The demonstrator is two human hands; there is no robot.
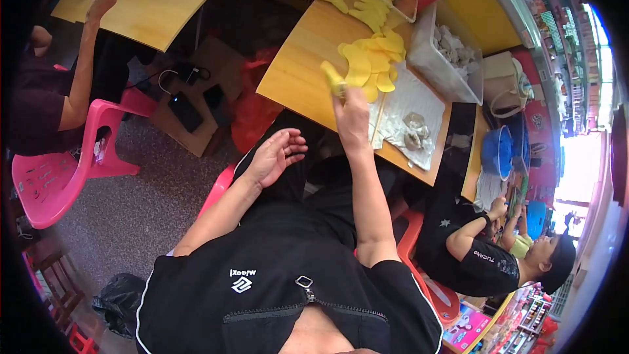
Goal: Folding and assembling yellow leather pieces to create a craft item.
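Observation:
My right hand (350, 118) grips a small yellow piece (331, 73), slightly blurred, at the front of the wooden table (288, 59). Just beyond it lie several flat, curved yellow cut-out pieces (367, 59), with more near the back. Right of that hand is a white cloth or paper (419, 154) with small beige lumps (416, 128) on it. My left hand (277, 156) hangs over my lap, left of the table's front, palm partly up and fingers loosely curled apart, holding nothing.
A translucent bin (465, 85) and blue basin (496, 154) stand at right, beside a seated co-worker (485, 255). Another person (78, 105) works at the left table (144, 6) by a pink chair (46, 190). Phones (185, 111) lie on a low board (196, 137).

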